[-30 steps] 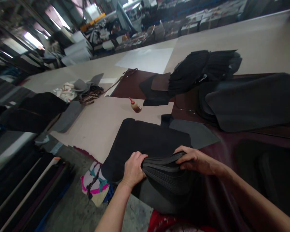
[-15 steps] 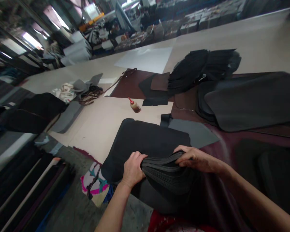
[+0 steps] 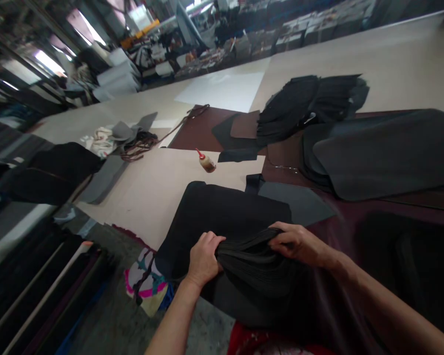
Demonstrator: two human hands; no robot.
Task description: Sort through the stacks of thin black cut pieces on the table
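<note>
A thick stack of black sheets (image 3: 255, 266) is bent between my hands at the table's near edge, its layered edges fanned. My left hand (image 3: 205, 259) is wrapped round the stack's left end, thumb on top. At the other end my right hand (image 3: 294, 241) pinches the upper layers with thumb and fingers. Just beyond, a flat black piece (image 3: 225, 207) lies on the table, and a grey piece (image 3: 298, 202) shows to its right.
A small bottle with a red nozzle (image 3: 207, 161) lies on the beige tabletop (image 3: 144, 197). Large dark panels (image 3: 392, 153) and a bundle of black pieces (image 3: 311, 103) lie at right. Rolls of material (image 3: 33, 296) stand low at left.
My right hand has shifted very slightly at the stack's right end, and the fanned layers there sit a little differently. My left hand keeps its place.
</note>
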